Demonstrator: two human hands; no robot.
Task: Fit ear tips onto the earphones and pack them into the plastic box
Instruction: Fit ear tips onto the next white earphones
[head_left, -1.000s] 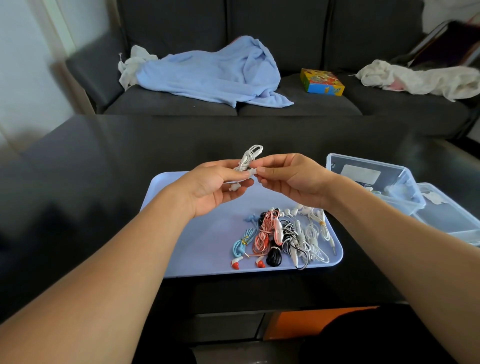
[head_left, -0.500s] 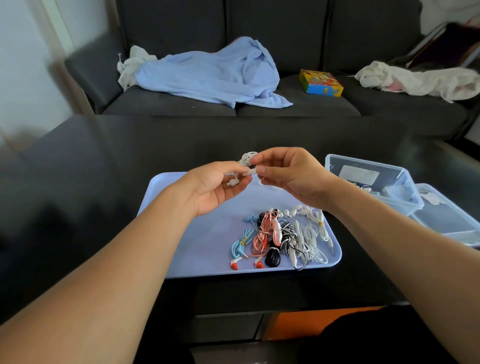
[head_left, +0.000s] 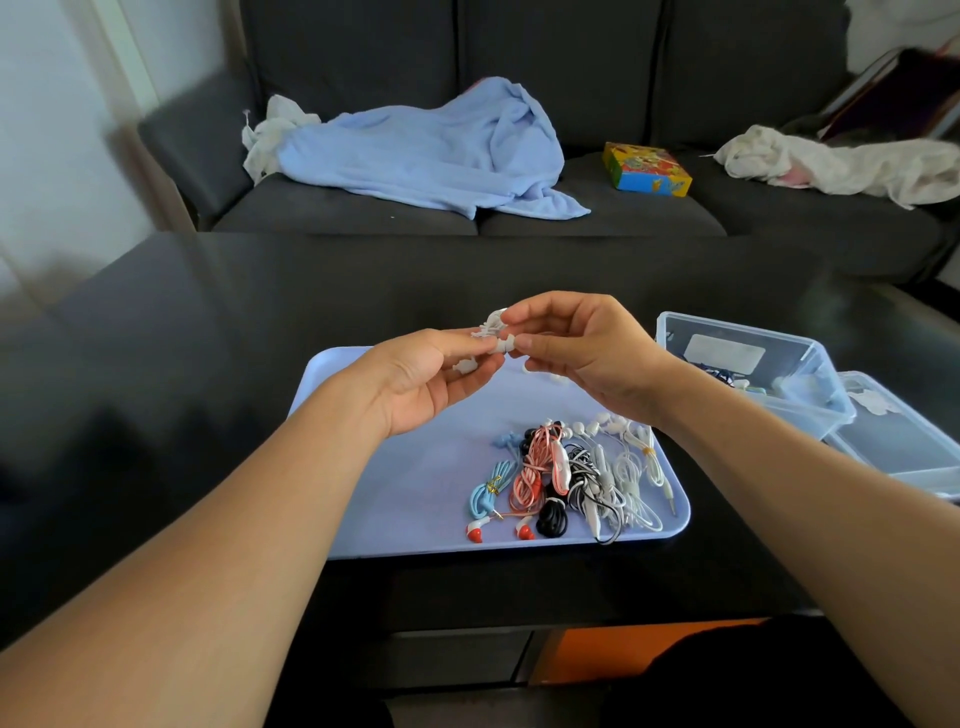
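Above the far end of a pale blue tray (head_left: 395, 499), my left hand (head_left: 426, 379) pinches a coiled white earphone (head_left: 491, 327). One of its buds hangs at my fingertips. My right hand (head_left: 582, 348) meets it from the right and pinches a small white ear tip (head_left: 503, 344) against the bud. On the tray's near right lie several bundled earphones (head_left: 566, 478) in blue, pink, black and white. A clear plastic box (head_left: 748, 369) stands open right of the tray with a few items inside.
The clear lid (head_left: 904, 441) lies beside the box at the far right. A few loose white ear tips (head_left: 550, 371) rest on the tray under my right hand. Everything sits on a black table (head_left: 182, 364); a grey sofa with cloths and a colourful box is behind.
Both hands have stayed together over the tray while my right fingers shifted on the bud. The white cable loop that stood up above my fingers has sunk lower between the hands.
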